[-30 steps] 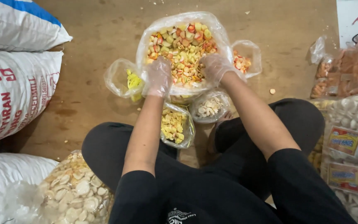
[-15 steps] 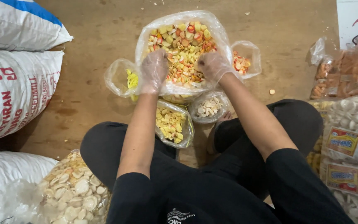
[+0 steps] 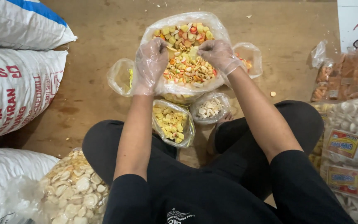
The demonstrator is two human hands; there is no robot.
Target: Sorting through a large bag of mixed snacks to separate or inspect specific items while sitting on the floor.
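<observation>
Both our gloved hands have slid up the big clear bag of mixed crackers [image 3: 185,54]: our left hand [image 3: 150,64] and right hand [image 3: 218,56] now pinch its rim, fingers closed on plastic. It sits mid-floor on brown concrete [image 3: 96,33], ringed by small bags of yellow crackers [image 3: 172,122] and pale crackers [image 3: 209,108]. White sacks [image 3: 17,83] line the left edge, packed snack bags [image 3: 347,137] the right.

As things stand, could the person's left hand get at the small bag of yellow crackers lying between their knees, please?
Probably yes. The small bag of yellow crackers lies open just below the left hand, with nothing between them. But that hand, like the right hand, is in the big bag of mixed crackers, so it would have to pull out first.
</observation>
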